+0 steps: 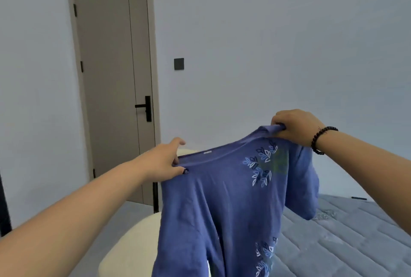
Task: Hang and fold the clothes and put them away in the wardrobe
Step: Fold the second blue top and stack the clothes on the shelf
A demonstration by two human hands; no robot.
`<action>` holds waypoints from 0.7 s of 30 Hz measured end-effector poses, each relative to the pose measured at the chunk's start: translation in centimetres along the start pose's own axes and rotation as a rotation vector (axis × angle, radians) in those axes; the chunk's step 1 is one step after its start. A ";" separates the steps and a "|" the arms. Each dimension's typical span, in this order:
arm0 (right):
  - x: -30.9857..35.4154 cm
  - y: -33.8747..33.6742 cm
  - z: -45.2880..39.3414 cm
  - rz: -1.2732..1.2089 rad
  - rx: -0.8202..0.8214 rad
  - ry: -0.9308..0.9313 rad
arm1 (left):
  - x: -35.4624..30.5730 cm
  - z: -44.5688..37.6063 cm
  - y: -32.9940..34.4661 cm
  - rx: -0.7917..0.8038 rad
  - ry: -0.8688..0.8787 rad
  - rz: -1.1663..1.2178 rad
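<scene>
Blue, with white and navy leaf prints, the shirt (213,205) hangs in the air in front of you, held up by its shoulders above the near end of the bed (347,239). Your left hand (164,161) pinches the fabric at the left end of the neckline, thumb on the near side with a dark painted nail showing, while the index finger points out past the collar. Your right hand (293,126) is clenched around a bunched fold at the other shoulder, held higher than the left, so the neckline slopes up to the right. A dark bead bracelet (321,141) sits on your right wrist. One sleeve droops below your right hand, and the body of the shirt falls out of view at the bottom edge. Under it lies the grey quilted mattress, with a cream padded frame (129,245) at its near left corner. Behind, a taupe door (111,80) with a black handle stands closed in the pale wall, and a dark switch (179,64) sits just to its right.
</scene>
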State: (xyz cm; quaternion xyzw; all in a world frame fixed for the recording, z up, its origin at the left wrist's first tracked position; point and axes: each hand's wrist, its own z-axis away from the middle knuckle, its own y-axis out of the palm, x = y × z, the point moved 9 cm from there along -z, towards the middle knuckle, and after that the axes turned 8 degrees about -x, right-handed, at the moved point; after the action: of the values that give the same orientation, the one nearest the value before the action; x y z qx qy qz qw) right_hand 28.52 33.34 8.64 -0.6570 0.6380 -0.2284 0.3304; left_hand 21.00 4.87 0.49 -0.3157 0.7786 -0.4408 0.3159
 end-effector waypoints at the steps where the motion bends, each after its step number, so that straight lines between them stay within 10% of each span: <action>1: -0.8 -1.1 0.3 -0.005 -0.031 0.018 | -0.4 -0.5 -0.8 -0.040 -0.011 -0.043; 11: -5.1 -14.9 3.0 0.096 -0.280 0.215 | -10.0 -0.9 -11.8 -0.641 -0.071 -0.466; 21: -9.3 -26.8 9.0 0.138 -0.328 0.581 | -13.2 -0.7 -12.0 -0.614 -0.128 0.461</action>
State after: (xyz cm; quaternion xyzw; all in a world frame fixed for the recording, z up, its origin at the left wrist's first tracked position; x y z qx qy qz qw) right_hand 52.64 42.92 23.13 -0.5641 0.7767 -0.2774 0.0397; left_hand 30.93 10.48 14.23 -0.2391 0.9036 -0.0842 0.3454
